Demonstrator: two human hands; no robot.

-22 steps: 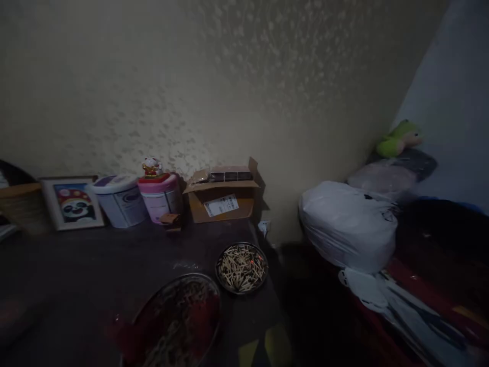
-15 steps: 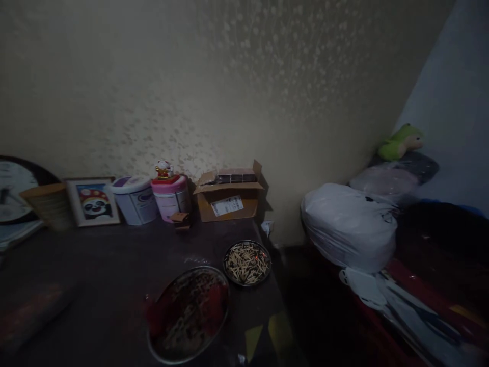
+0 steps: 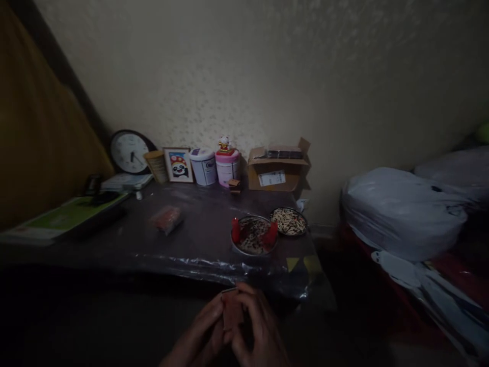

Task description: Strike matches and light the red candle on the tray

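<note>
In the head view, a small reddish-brown matchbox [image 3: 232, 308] is held upright between both hands, below the table's front edge. My left hand [image 3: 202, 326] closes on its left side. The fingers of my right hand [image 3: 256, 321] wrap round the right side, with the fingertips near its top. Beyond the hands, a round metal tray [image 3: 252, 250] holds dark burnt bits and two red candles [image 3: 236, 231]. Right behind it stands a dish [image 3: 288, 221] full of matchsticks.
A dark table [image 3: 198, 229] bears a plastic packet [image 3: 167, 219]. Along the wall stand a clock [image 3: 128, 150], a picture frame [image 3: 179, 165], two tubs [image 3: 204, 168] and an open cardboard box [image 3: 282, 178]. White bags [image 3: 401, 214] lie to the right, and a yellow curtain [image 3: 42, 132] hangs left.
The view has swung left and drawn back, so the table's front edge and the clock now show fully. Both hands with the matchbox have come into view; earlier neither was visible.
</note>
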